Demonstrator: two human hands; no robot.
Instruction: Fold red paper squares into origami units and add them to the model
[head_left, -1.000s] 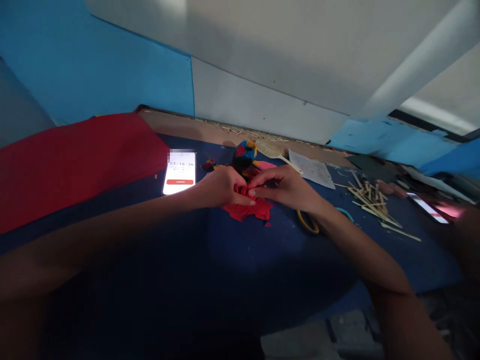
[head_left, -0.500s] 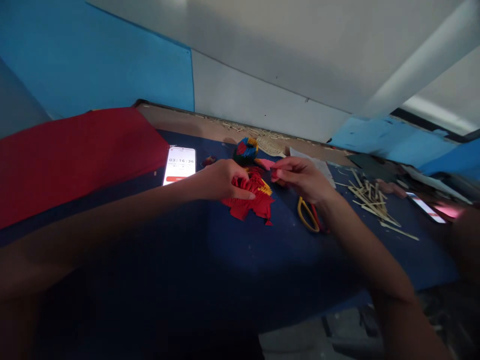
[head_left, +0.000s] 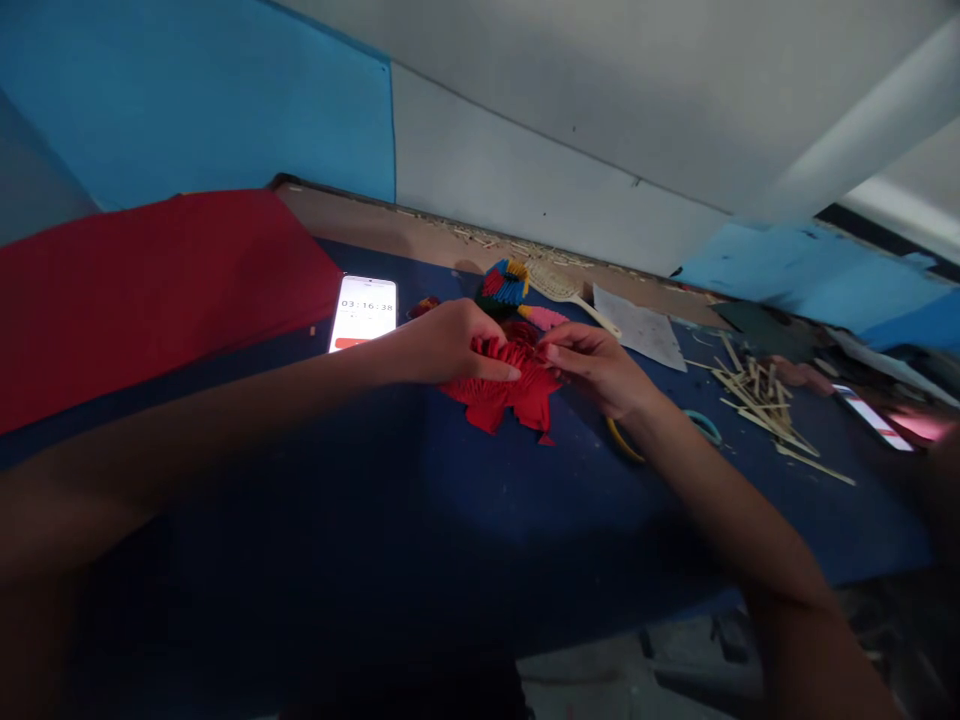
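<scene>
A red folded-paper model [head_left: 501, 390], built from many small pointed pieces, sits low over the blue tabletop. My left hand [head_left: 472, 345] grips its upper left side, thumb across the front. At its right edge, my right hand [head_left: 592, 362] pinches a small red folded paper piece, mostly hidden by the fingertips, against the model. Several loose-looking red flaps hang along the model's lower edge. Just behind stands a round blue, yellow and red folded-paper piece [head_left: 504, 285], with a pink and yellow one [head_left: 541, 317] beside it.
A lit phone [head_left: 364, 312] showing a timer lies left of my hands, near a red sheet [head_left: 187, 270]. Scissors [head_left: 624, 440] lie partly under my right wrist. To the right are a white paper [head_left: 641, 325], thin sticks [head_left: 765, 405] and another phone [head_left: 874, 418]; a hairbrush [head_left: 596, 315] lies behind.
My right hand has moved left with the small red piece, from beside the model to its right edge. My left hand keeps its grip. The view has shifted slightly.
</scene>
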